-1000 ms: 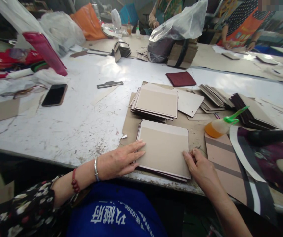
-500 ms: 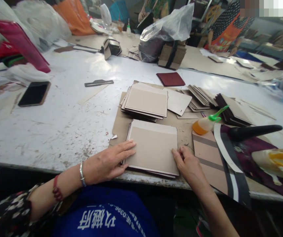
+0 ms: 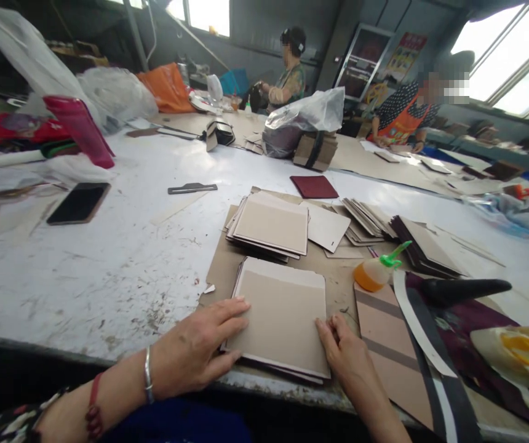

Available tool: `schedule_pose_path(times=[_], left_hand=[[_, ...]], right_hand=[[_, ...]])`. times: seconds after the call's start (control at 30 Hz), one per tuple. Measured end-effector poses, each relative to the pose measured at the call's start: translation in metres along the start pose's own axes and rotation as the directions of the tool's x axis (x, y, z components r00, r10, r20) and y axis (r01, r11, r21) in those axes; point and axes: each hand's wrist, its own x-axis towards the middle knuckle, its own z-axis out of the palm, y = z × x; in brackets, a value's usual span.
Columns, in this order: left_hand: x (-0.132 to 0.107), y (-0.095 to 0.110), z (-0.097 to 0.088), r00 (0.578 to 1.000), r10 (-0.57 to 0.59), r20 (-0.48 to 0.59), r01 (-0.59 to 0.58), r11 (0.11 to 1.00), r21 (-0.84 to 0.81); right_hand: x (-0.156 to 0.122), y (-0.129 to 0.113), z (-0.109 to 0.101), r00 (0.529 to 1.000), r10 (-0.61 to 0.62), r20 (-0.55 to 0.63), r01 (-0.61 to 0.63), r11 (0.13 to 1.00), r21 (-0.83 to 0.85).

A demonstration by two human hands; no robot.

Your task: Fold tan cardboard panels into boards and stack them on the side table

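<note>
A small stack of flat beige panels (image 3: 283, 320) with dark edges lies near the table's front edge. My left hand (image 3: 200, 341) rests on its left side, fingers stretched over the top panel and thumb by the front left corner. At the right edge, my right hand (image 3: 345, 347) has its thumb on the top panel and its other fingers curled beside the edge, which looks pinched. The undersides of those fingers are hidden. Just behind sits a second stack of similar panels (image 3: 271, 224), with a loose pale panel (image 3: 329, 226) beside it.
To the right are a glue bottle (image 3: 375, 271) with a green nozzle, a striped brown piece (image 3: 387, 332), a black horn-shaped tool (image 3: 465, 289) and a yellowish container (image 3: 513, 354). A phone (image 3: 79, 203), a grey template (image 3: 192, 188) and a maroon piece (image 3: 314, 186) lie farther off. Two people work beyond.
The camera view has tilted up, so the table sits lower and more of the room shows. Both hands stay at the same sides of the front stack.
</note>
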Motion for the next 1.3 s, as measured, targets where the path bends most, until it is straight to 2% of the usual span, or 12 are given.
schedule_pose_path(times=[0.17,0.37,0.47,0.6,0.77,1.03,1.3], left_hand=[[0.014,0.011,0.002,0.998,-0.055,-0.017,0.056,0.997,0.061],[0.021,0.017,0.023,0.99,-0.13,-0.06,0.136,0.984,0.118],[0.019,0.015,0.033,0.993,-0.081,-0.086,0.094,0.982,0.161],[0.018,0.011,0.037,0.999,-0.029,-0.019,0.032,0.979,0.201],[0.019,0.009,0.038,0.999,-0.033,0.002,0.032,0.976,0.217],[0.018,0.008,0.04,0.999,-0.045,-0.012,0.047,0.975,0.218],[0.019,0.008,0.04,0.999,-0.031,-0.028,0.036,0.977,0.21]], right_hand=[[-0.001,0.003,0.005,0.998,0.037,-0.055,-0.037,0.999,-0.004],[0.003,0.019,0.01,0.999,0.028,-0.023,-0.028,0.999,-0.019],[0.004,0.024,0.012,1.0,0.019,-0.018,-0.02,0.999,-0.036],[0.004,0.023,0.011,1.0,0.014,-0.019,-0.015,0.998,-0.054],[0.005,0.022,0.009,1.0,-0.007,-0.001,0.007,0.997,-0.078],[0.003,0.03,0.018,0.986,-0.139,-0.094,0.122,0.978,-0.168],[0.002,0.015,0.011,0.99,-0.111,-0.089,0.095,0.98,-0.173]])
